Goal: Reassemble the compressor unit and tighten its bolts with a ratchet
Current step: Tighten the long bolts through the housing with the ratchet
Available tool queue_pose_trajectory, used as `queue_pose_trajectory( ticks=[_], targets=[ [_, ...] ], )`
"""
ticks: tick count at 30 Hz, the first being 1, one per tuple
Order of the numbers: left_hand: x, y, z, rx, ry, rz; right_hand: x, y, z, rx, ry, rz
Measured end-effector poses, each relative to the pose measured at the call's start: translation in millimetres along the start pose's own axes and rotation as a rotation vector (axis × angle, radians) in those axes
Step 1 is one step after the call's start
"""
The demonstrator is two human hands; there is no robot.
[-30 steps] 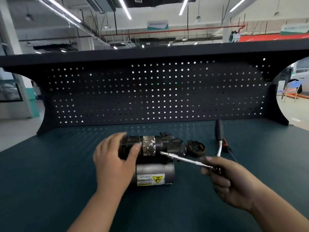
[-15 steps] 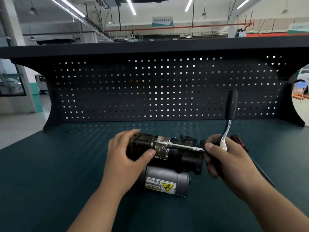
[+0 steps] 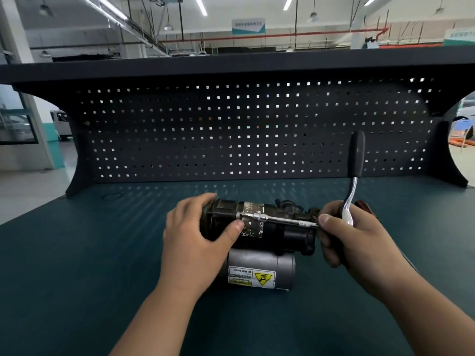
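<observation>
In the middle of the dark teal counter (image 3: pixel 77 265), a little toward the near edge, the compressor unit (image 3: pixel 282 235) lies on its side with its long axis running left to right. Its black body sits on the far side, and a grey cylinder (image 3: pixel 262 263) lies against it on the near side, showing a white warning label (image 3: pixel 252 277) with a yellow triangle. A patch of crinkled silver tape (image 3: pixel 253 228) wraps part of the black body.

The left hand (image 3: pixel 195 242) is clamped over the left end of the unit, with the fingers curled over the top and the thumb pressed on the near face just beside the tape. The right hand (image 3: pixel 359 242) is closed round the head of the ratchet (image 3: pixel 353 181) at the unit's right end. The chrome shank and black grip stand up from the fist, nearly upright, in front of the pegboard (image 3: pixel 231 129). A thin extension bar (image 3: pixel 282 220) runs left from the fist along the top of the body, tilted slightly up to the left. It carries a small socket (image 3: pixel 259 217) over the tape. I cannot tell whether the socket is seated on a bolt.

Just beyond the right hand, a bit of a red-handled tool (image 3: pixel 365 205) lies on the counter, mostly hidden.
</observation>
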State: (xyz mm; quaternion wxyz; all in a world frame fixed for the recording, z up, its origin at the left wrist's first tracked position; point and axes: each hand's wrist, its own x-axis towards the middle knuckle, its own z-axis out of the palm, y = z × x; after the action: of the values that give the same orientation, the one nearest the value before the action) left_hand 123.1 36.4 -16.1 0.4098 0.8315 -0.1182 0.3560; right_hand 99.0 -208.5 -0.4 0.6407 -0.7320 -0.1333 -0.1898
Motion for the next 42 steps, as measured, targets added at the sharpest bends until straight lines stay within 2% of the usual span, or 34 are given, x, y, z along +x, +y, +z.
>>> queue_pose_trajectory(
  ticks=[15, 30, 35, 42],
  targets=[
    [-2, 4, -3, -0.003, -0.017, -0.033, 1, 1, 1, 0.067, -0.006, 0.001],
    [-3, 6, -3, 0.012, -0.010, -0.034, -4, -3, 3, 0.028, -0.034, -0.024],
    [-3, 6, -3, 0.011, -0.001, -0.042, -5, -7, 2, 0.106, 0.034, -0.027],
    [-4, 8, -4, 0.015, 0.009, -0.043, -8, -7, 3, 0.018, 0.026, -0.036]
  ],
)
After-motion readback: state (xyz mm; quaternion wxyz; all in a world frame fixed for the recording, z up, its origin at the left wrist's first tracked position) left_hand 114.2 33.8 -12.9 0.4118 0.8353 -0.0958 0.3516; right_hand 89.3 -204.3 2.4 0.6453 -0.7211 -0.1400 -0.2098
